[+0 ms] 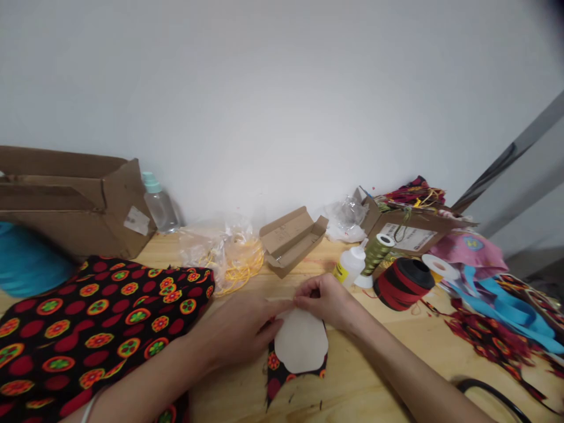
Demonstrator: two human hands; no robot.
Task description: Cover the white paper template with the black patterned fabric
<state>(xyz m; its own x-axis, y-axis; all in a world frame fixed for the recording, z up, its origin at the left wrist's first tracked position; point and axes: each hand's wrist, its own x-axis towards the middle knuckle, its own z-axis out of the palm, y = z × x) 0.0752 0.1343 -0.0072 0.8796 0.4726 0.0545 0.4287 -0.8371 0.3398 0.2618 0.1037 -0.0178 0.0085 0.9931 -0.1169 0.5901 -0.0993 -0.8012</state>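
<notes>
A white paper template [301,345] lies on a small piece of black patterned fabric [275,365] on the wooden table [361,376]. My left hand [240,330] rests on the template's left edge, fingers together, fingertip pressed at its top. My right hand [324,301] pinches the top edge of the template, fingers closed. Both hands meet at the template's upper rim.
A large fold of black fabric with red and orange circles [97,323] lies left. Behind are cardboard boxes [66,200], a clear bottle [159,205], a plastic bag with yellow cord [229,252], a small open box [293,238], a glue bottle [349,265], a red ribbon spool [403,283] and fabric scraps [493,317].
</notes>
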